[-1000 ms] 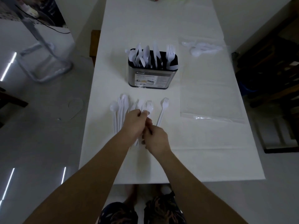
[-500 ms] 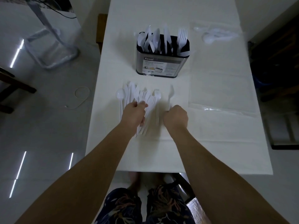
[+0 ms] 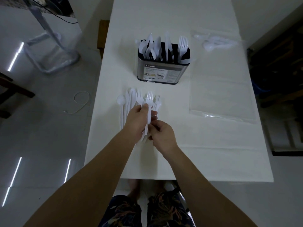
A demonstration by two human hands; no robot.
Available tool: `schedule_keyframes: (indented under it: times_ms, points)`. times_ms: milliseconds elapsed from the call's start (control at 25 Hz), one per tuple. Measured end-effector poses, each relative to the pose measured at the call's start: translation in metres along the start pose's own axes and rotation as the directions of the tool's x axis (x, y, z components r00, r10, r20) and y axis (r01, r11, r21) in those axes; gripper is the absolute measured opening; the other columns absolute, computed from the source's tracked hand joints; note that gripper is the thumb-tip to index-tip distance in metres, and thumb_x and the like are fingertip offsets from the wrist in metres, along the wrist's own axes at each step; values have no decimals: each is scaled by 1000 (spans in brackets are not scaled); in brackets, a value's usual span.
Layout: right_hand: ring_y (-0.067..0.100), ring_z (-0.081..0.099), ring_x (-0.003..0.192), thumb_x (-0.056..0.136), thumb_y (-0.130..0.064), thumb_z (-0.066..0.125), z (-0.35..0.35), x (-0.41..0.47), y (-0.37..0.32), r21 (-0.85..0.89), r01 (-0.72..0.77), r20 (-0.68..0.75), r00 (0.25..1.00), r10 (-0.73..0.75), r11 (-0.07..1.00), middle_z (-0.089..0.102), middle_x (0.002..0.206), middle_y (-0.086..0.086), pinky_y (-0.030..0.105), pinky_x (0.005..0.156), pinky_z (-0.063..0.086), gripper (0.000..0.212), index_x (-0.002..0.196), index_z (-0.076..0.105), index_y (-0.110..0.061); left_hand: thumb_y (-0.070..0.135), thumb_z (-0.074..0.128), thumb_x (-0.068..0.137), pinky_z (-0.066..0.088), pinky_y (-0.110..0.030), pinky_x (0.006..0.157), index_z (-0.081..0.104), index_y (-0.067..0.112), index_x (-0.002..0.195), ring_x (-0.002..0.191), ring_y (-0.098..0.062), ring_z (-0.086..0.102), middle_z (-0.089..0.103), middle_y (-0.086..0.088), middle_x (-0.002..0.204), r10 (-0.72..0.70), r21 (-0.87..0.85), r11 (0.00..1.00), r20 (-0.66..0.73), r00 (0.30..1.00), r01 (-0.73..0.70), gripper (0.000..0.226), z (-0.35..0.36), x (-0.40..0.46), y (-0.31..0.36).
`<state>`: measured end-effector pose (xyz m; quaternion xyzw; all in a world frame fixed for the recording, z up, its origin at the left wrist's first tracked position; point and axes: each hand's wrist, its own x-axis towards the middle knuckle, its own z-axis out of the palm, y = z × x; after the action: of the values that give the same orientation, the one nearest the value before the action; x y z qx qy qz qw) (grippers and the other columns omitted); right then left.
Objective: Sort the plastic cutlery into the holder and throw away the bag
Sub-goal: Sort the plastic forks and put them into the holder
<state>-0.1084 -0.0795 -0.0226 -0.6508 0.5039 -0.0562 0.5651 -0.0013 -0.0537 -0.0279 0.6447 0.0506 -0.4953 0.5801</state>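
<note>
While the left hand point(image 3: 137, 119) pinches two white forks point(image 3: 148, 101) by their handles, the right hand point(image 3: 161, 135) pinches their lower ends. More loose cutlery point(image 3: 127, 102) lies beneath on the table point(image 3: 205, 145). At twelve o'clock stands the holder point(image 3: 162, 69); the clear bag point(image 3: 219, 89) lies at two o'clock.

On the white table point(image 3: 213, 153), the left hand point(image 3: 136, 122) grips a bunch of white plastic forks point(image 3: 149, 99), tines pointing toward 12 o'clock, while the right hand point(image 3: 163, 136) pinches their handle ends. The cutlery holder point(image 3: 162, 69) stands at 12 o'clock from the hands, a clear plastic bag point(image 3: 221, 95) lies flat at 2 o'clock, and a spoon point(image 3: 121, 102) rests just at 9 o'clock of the forks.
</note>
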Motion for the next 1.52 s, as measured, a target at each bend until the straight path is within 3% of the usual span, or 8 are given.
schedule_keyframes:
  times_ms: [160,400,560,760,1000,1120,1200,1520]
  points:
    - [35,64,73,92,-20,52,4,3,1,-104,61,15,998,-60,993,68,76,16,51,72,56,24,82,66,-4,21,53,100,58,-47,86,66,7,104,92,-25,74,77,-6,91,58,12,998,67,996,-59,20,-4,-2,-3]
    - [16,62,64,96,-25,57,2,0,-6,-76,47,15,999,-46,996,68,71,-5,39,65,55,19,87,71,-17,22,48,103,56,-43,91,66,10,113,102,-21,72,76,-3,104,115,-38,993,154,981,-111,24,-10,-10,-2]
    - [-2,52,47,94,-13,57,1,-3,-11,72,-13,74,997,8,997,61,56,-17,18,52,40,25,74,67,-22,30,42,105,57,-39,89,64,12,117,98,-17,73,77,-2,100,131,18,991,157,979,-136,31,-9,-12,0]
    - [-1,54,51,96,-13,51,-2,-1,-12,14,8,80,997,-9,1000,63,67,-13,15,56,42,24,94,75,-14,32,41,105,58,-39,83,69,12,107,87,-25,74,77,-8,89,183,114,975,83,980,-192,34,-15,-5,0]
    - [12,50,56,95,-19,53,2,-2,-14,27,-29,76,997,27,999,59,64,-4,28,58,43,24,77,67,-12,26,51,101,59,-43,80,65,1,93,89,-28,74,73,-10,83,100,-39,994,49,994,-98,30,-10,-6,-4]
    - [18,54,65,98,-34,52,0,-6,-16,115,-105,82,992,96,988,61,72,3,32,64,45,35,86,67,-4,15,48,103,57,-47,84,64,-1,100,99,-26,72,74,-12,100,142,-70,988,85,986,-136,23,-12,-4,2]
    - [20,60,67,95,-40,57,0,-7,-14,23,-35,103,994,32,999,67,76,2,27,65,47,31,88,69,-12,13,44,104,55,-45,88,61,-2,112,100,-23,72,74,-8,109,154,-95,985,102,983,-145,24,-13,-4,6]
    - [20,65,70,98,-19,51,2,1,-10,-53,23,25,999,-21,998,73,87,8,29,63,50,22,95,72,-12,25,46,104,57,-40,71,64,5,108,89,-30,73,74,-14,96,12,-190,982,151,988,17,28,-20,-6,9]
